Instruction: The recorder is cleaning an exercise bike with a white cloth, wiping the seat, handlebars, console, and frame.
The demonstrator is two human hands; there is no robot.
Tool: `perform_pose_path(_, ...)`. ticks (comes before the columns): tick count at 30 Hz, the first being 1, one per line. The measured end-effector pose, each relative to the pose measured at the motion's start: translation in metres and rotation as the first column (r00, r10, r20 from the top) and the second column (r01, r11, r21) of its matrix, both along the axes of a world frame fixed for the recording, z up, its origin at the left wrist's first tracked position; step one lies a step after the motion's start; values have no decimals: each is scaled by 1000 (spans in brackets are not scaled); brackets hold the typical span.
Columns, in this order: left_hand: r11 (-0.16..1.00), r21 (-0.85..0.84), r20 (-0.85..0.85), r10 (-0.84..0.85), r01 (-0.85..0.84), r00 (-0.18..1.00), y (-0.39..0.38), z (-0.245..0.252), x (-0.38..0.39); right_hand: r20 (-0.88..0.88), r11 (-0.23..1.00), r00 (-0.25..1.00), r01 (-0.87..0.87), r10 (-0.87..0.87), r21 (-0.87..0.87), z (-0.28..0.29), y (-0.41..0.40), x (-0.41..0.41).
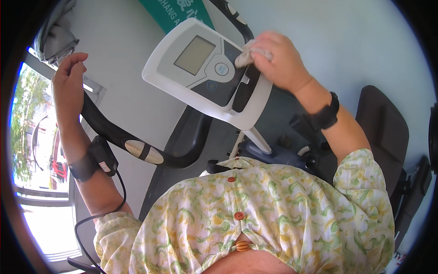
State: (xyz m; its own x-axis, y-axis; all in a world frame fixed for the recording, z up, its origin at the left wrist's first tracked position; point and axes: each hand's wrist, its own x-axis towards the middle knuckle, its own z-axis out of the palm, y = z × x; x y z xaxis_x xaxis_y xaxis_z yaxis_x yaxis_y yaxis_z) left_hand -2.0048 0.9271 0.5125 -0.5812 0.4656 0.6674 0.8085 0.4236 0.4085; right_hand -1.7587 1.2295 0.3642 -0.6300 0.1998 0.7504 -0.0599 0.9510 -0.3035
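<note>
An exercise bike console (191, 68), white and grey with a small display (195, 54) and round buttons, stands before me. My right hand (279, 58) is pinched around a crumpled pale cloth (244, 58). The cloth touches the console's dark lower panel near its right button. My left hand (70, 80) is at the upper end of the black left handlebar (102, 123), with its fingers curled. The hand and wrist hide the bar's end, so a firm hold cannot be made out. A metal sensor plate (143, 151) is set into this bar.
Another black handlebar (236, 15) rises behind the console. The bike's dark base (263, 154) is below it. A dark padded seat or backrest (381, 126) stands at right. Grey fabric (56, 37) hangs by the window (41, 137). A cable (119, 191) runs from my left wrist device.
</note>
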Motion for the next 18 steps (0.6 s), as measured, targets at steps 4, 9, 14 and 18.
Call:
perform_pose_path(4,999,32,13,-8,8,1000,-6,-1,1,-100,942,957,-243,271,230,12,-72,19)
perform_pose_path(9,995,62,33,-75,73,997,-1,-5,-8,-48,914,928,-355,371,198,12,-82,20)
perform_pose_path(14,1000,16,-13,9,-9,1000,-4,1,-1,-44,986,985,-165,166,34,23,-4,-2)
perform_pose_path(18,999,32,28,39,-39,999,-1,-1,6,-265,961,944,-129,194,242,64,-22,-35)
